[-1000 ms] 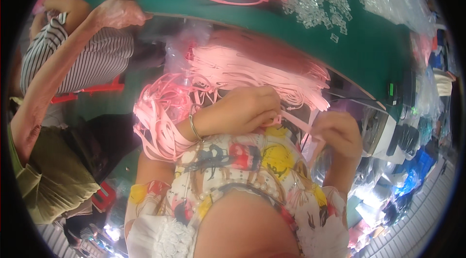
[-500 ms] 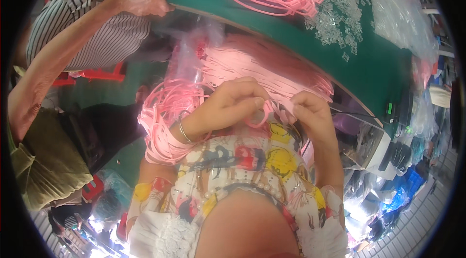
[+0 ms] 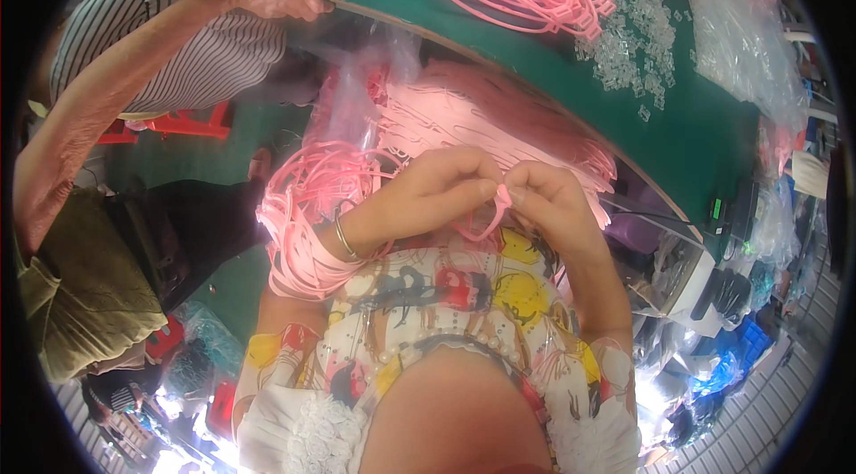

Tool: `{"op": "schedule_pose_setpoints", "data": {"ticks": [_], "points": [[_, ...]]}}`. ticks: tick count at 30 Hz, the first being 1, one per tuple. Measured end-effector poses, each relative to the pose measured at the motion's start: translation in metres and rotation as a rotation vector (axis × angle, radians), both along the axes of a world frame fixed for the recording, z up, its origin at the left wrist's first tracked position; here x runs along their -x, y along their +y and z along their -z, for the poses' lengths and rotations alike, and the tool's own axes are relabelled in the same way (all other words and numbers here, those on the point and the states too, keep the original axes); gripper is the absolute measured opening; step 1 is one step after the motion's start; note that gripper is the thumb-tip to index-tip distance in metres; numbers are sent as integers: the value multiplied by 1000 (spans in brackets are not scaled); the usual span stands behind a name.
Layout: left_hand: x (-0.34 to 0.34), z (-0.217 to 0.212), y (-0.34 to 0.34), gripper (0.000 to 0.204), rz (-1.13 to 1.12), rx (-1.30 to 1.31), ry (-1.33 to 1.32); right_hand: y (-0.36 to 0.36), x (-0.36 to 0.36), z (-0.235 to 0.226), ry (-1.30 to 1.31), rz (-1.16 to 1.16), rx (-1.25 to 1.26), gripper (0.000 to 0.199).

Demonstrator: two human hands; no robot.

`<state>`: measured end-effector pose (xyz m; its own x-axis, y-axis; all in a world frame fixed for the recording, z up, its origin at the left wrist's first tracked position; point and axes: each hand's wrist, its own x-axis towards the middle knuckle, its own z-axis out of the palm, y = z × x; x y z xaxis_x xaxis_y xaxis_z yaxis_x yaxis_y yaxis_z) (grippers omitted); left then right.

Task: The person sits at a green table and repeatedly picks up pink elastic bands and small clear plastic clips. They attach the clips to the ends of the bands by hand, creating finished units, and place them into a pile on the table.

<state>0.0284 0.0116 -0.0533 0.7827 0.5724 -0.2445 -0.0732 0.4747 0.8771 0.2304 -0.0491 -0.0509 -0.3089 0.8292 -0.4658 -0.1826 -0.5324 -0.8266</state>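
One green table [image 3: 535, 55]: stretches across the upper right
Pale pink stack [image 3: 446, 122]: flat lengths lying by the table's near edge
Looped bundle [image 3: 303, 264]: pink strips hung around the left wrist
Left hand [image 3: 450, 184]: thumb and fingertips pinching a pink strap [image 3: 503, 198]
Right hand [image 3: 553, 197]: pinching the same strap — fingertips close against the left ones
Strap's place: between both sets of fingertips, in front of the printed top [image 3: 428, 287]
Strap's direction: long axis runs down from the pinch toward the body — then curves left beneath the left hand
Strap's look: narrow, bright pink, bent
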Motion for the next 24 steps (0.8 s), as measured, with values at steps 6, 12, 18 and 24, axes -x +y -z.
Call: {"op": "schedule_pose_setpoints", "data": {"ticks": [6,12,18,24], "points": [[0,-1,8,15,14,-81,90,3,7,-11,-374,48,-486,10],[-10,8,9,14,-9,-500,288,6,8,-4,-1207,-37,-1170,14],[-16,8,12,14,11,-462,358,1,5,-22,-1051,157,-1348,6],[2,-13,18,15,18,114,129,29,-13,43,127,98,-370,15]]}}
